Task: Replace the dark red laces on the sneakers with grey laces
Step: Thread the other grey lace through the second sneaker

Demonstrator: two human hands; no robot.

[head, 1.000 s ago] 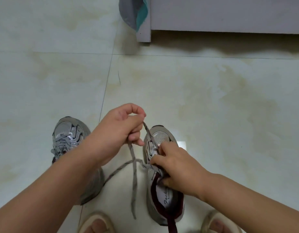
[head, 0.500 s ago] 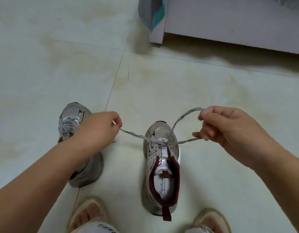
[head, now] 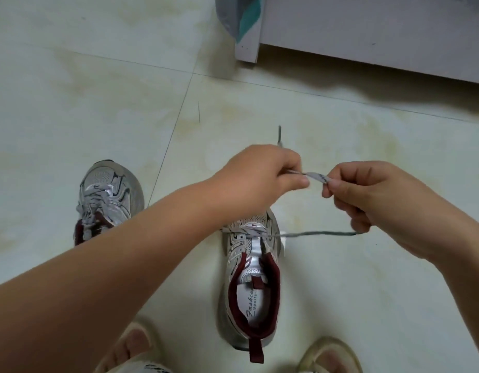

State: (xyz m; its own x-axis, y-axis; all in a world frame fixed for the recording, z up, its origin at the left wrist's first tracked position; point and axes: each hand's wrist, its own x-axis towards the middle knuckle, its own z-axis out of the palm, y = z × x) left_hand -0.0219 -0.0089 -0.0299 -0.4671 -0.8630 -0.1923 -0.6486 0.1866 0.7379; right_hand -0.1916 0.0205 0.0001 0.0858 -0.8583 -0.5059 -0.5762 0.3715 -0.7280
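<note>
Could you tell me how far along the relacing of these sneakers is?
Done: the left sneaker looks fully laced in grey. In hand: the left hand and right hand pinch the grey lace, threaded only through the right sneaker's front eyelets. Left: the upper eyelets and tying.

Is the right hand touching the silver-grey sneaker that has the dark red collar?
Apart. In the head view the right hand pinches the grey lace above the sneaker, with bare floor between them.

Pale stained floor tiles (head: 98,90) (dark grout lines) meet grey furniture (head: 367,30).
</note>
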